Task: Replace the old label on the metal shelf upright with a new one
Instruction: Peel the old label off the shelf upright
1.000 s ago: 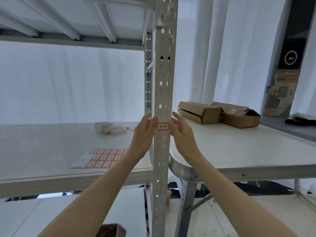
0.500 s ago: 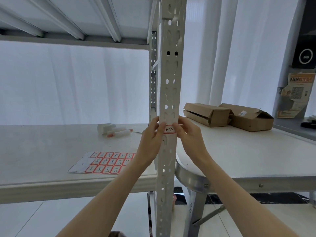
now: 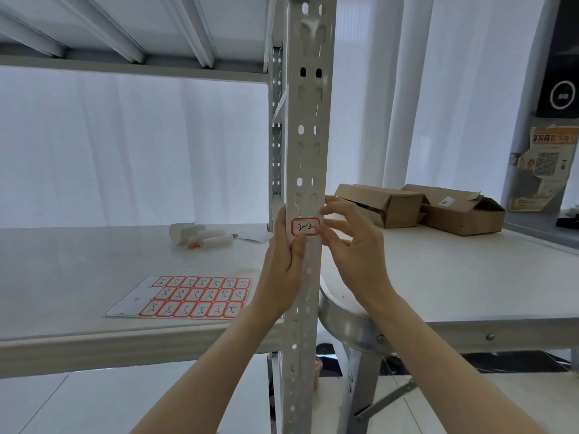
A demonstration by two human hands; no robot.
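A white label with a red border and handwriting (image 3: 305,227) sits on the front face of the grey perforated metal upright (image 3: 308,120). My left hand (image 3: 283,267) wraps the upright's left edge just below the label, thumb on the front face under it. My right hand (image 3: 351,245) is at the upright's right edge, fingers spread, with fingertips touching the label's right end. A sheet of red-bordered labels (image 3: 191,297) lies on the shelf board to the left, several of its cells on the left side peeled off.
A white shelf board (image 3: 94,261) carries white rolled items with red tips (image 3: 203,238). To the right stands a white table with a metal rim (image 3: 438,277) bearing two open cardboard boxes (image 3: 419,208). An upper shelf (image 3: 125,32) spans overhead.
The view has shifted closer and slightly left of the upright. Both hands stay at the label; my left thumb has dropped below it and my right fingers have spread at its right end.
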